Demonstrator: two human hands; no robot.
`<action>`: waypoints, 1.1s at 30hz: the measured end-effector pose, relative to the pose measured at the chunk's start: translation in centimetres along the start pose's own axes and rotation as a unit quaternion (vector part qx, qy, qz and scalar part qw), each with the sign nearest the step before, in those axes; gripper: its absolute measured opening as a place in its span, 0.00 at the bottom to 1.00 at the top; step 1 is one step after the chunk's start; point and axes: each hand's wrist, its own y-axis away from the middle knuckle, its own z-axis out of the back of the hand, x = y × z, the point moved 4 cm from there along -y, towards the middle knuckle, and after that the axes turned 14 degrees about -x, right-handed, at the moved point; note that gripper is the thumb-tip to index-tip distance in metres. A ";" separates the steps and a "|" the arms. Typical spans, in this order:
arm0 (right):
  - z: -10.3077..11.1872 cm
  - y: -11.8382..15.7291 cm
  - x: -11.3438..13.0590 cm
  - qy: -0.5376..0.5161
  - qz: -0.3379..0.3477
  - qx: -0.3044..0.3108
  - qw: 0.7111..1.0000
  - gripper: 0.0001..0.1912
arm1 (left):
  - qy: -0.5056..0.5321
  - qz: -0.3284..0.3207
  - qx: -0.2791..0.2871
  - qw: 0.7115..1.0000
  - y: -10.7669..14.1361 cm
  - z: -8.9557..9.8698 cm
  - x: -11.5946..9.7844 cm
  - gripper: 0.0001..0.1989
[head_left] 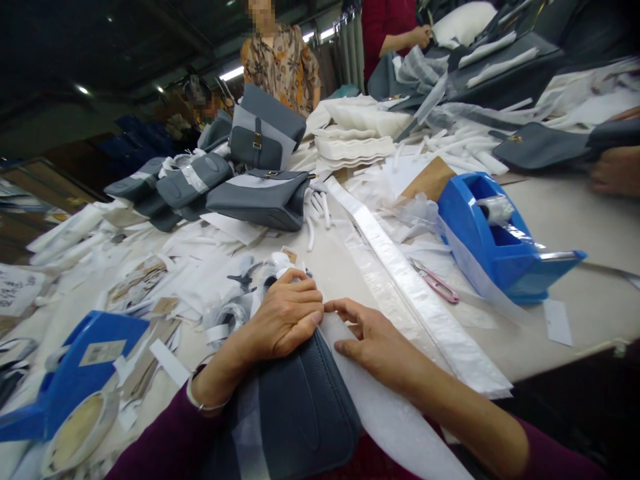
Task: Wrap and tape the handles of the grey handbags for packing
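Note:
A dark blue-grey leather bag (pixel 295 407) lies in front of me at the table's near edge, with a pale band around its left part. My left hand (pixel 285 313) rests over the bag's far end, fingers bent and pressed together on its top edge; what they may grip is hidden. Beside it on the right, my right hand (pixel 375 340) has its fingers curved and apart, its fingertips at a white wrapping sheet (pixel 385 413) that runs along the bag's right side.
Blue tape dispensers stand right (pixel 520 260) and left (pixel 95 360). Pink-handled scissors (pixel 437 283) lie by long plastic sleeves (pixel 415 287). Finished-looking bags (pixel 260 200) and white padding (pixel 355 127) are piled behind. Other people stand across the table; a blurred hand shows at right.

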 end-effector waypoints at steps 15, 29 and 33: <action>0.4 -0.1 -0.9 -0.094 -0.025 0.047 0.994 0.29 | 0.024 0.002 0.002 1.000 0.7 -0.9 0.8 0.15; 0.5 5.6 -2.5 0.155 0.122 -0.078 0.977 0.06 | 0.041 -0.031 0.003 0.999 1.3 -1.0 0.7 0.15; -0.4 3.5 -1.8 0.213 0.063 -0.109 0.969 0.08 | 0.047 -0.042 0.005 0.998 1.5 -0.8 0.4 0.13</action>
